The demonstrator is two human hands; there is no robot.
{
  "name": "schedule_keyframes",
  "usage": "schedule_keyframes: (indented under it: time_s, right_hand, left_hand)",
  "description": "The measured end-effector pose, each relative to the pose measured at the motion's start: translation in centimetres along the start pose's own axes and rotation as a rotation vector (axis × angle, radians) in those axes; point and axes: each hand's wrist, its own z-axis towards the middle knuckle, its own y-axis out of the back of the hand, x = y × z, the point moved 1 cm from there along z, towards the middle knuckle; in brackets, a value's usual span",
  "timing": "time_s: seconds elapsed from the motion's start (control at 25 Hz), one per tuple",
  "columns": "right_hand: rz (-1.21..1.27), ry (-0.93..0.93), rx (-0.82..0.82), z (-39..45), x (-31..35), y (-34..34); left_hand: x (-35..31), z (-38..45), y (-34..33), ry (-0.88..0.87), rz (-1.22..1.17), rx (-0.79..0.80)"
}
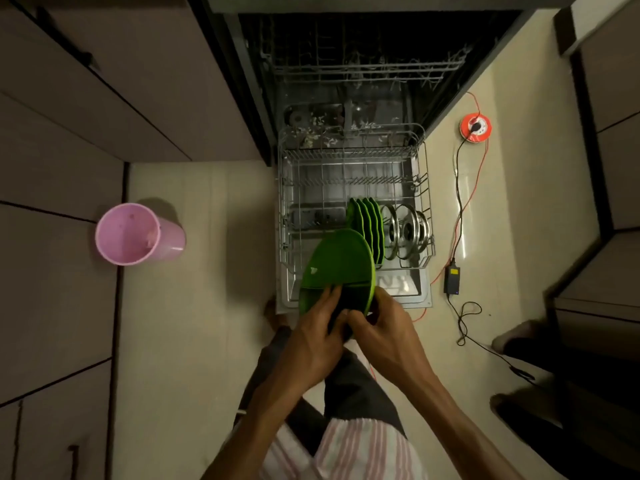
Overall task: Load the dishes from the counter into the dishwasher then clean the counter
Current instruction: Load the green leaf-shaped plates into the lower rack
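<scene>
Both hands hold a green divided plate tilted over the near end of the pulled-out lower dishwasher rack. My left hand grips its near edge from the left, fingers on the plate's face. My right hand grips the same edge from the right. Several green plates stand upright in the rack just beyond it, with steel lids upright to their right. The upper rack sits inside the dark dishwasher cavity.
A pink plastic bin stands on the floor to the left. An orange extension reel, cables and a black power adapter lie on the floor right of the dishwasher. Cabinets line both sides. Another person's feet show at the right.
</scene>
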Motion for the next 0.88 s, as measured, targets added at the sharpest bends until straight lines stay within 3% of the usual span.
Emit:
schedule_keyframes:
  time_s: [0.48, 0.88]
  right_hand:
    - [-0.032, -0.006, -0.278, 17.7, -11.7, 0.6]
    - [-0.281, 0.087, -0.31, 27.9, -18.1, -2.4]
  left_hand:
    - [8.2, 19.4, -8.2, -0.034, -0.17, 0.144]
    - [16.5, 29.2, -12.6, -0.048, -0.347, 0.125]
